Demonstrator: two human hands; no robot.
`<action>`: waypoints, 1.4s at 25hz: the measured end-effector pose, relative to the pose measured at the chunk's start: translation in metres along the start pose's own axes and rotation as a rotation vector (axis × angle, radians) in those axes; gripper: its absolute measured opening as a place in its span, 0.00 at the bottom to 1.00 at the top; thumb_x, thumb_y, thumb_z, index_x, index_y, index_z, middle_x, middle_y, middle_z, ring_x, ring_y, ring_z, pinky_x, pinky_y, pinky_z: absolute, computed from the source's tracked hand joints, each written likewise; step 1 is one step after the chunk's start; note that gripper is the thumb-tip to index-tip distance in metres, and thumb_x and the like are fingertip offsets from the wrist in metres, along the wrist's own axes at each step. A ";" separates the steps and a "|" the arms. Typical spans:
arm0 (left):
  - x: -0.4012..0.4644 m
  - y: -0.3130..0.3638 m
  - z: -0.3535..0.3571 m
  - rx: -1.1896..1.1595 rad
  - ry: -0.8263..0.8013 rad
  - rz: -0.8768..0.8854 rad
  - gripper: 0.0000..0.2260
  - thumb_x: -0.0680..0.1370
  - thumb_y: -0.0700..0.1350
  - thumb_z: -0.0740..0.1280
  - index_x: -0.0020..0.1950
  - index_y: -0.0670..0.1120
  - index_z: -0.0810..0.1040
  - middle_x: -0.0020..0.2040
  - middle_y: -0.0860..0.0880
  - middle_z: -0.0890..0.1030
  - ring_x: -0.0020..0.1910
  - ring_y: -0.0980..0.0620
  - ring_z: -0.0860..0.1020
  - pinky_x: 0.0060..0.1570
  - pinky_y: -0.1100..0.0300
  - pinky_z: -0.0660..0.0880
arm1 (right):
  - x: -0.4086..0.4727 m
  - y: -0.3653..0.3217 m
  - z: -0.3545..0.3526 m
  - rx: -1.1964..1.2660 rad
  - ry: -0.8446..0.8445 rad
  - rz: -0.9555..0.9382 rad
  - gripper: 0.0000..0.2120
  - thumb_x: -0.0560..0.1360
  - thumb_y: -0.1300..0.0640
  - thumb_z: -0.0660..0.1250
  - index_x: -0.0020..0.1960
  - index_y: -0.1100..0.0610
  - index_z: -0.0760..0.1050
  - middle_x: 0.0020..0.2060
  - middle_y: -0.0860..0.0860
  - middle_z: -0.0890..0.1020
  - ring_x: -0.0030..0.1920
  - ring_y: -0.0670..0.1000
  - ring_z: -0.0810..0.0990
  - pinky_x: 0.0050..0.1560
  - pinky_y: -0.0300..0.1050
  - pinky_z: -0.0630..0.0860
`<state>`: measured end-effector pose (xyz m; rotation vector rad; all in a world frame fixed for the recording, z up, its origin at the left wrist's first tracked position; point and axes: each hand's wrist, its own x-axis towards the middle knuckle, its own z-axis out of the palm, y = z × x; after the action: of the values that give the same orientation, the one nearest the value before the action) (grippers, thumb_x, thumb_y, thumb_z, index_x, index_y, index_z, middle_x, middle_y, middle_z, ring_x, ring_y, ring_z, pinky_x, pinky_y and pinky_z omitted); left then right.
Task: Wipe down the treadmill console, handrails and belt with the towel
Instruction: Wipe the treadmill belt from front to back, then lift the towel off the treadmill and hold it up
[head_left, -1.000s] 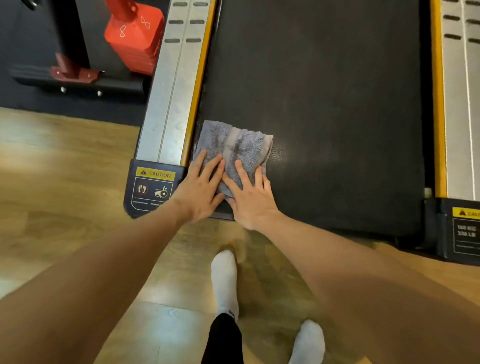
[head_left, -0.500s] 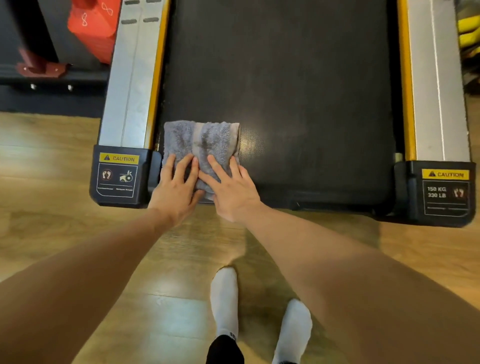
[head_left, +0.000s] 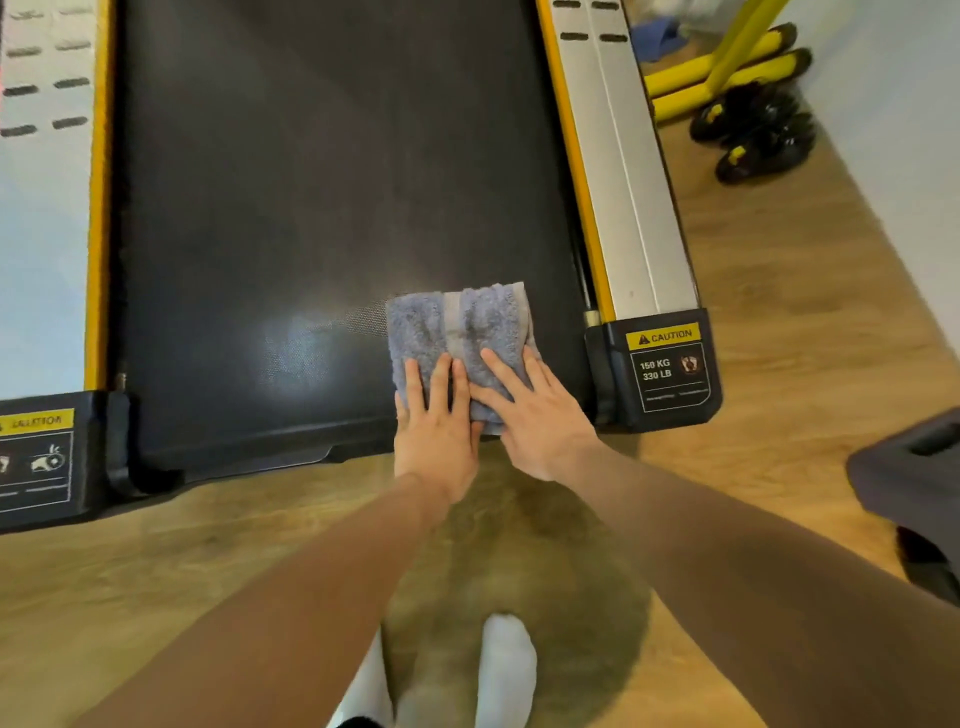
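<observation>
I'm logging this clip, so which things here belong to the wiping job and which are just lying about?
Job: towel, belt, left hand, right hand, side rail.

Lying about: yellow frame, black weights, dark object at right.

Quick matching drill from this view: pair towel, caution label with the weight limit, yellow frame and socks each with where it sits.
Things:
1. towel
2. weight-limit caution label
3. yellow frame
4. socks

Places:
A. top right, on the floor beside the treadmill
B. bottom centre, on the wooden floor
C. rear end cap of the right side rail
D. on the belt near its right edge, under the left hand and right hand

Pairs: 1-D, 2-C, 3-A, 4-B
</observation>
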<state>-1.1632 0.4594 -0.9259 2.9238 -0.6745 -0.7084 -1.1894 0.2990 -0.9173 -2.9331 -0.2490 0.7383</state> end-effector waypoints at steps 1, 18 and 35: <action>0.006 0.020 -0.003 0.000 -0.012 0.039 0.32 0.85 0.56 0.51 0.81 0.44 0.38 0.82 0.45 0.43 0.79 0.33 0.38 0.78 0.37 0.48 | -0.010 0.018 0.001 0.007 -0.005 0.032 0.35 0.83 0.49 0.57 0.81 0.40 0.39 0.81 0.49 0.34 0.80 0.66 0.38 0.80 0.61 0.43; 0.124 -0.029 -0.109 -0.339 0.001 0.054 0.21 0.81 0.49 0.62 0.74 0.46 0.68 0.70 0.43 0.70 0.68 0.39 0.68 0.68 0.45 0.69 | 0.049 0.108 -0.110 0.400 0.089 0.291 0.30 0.78 0.46 0.67 0.78 0.48 0.62 0.75 0.52 0.68 0.74 0.60 0.63 0.70 0.60 0.66; 0.112 0.014 -0.256 -0.451 -0.131 0.230 0.06 0.76 0.42 0.74 0.48 0.52 0.78 0.46 0.52 0.80 0.48 0.51 0.79 0.47 0.60 0.72 | -0.013 0.112 -0.225 0.475 -0.060 0.373 0.03 0.80 0.56 0.69 0.51 0.53 0.75 0.48 0.52 0.79 0.49 0.52 0.77 0.45 0.45 0.70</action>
<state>-0.9643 0.3872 -0.7422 2.3650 -0.7342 -0.8948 -1.0784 0.1721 -0.7301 -2.5216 0.4250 0.7961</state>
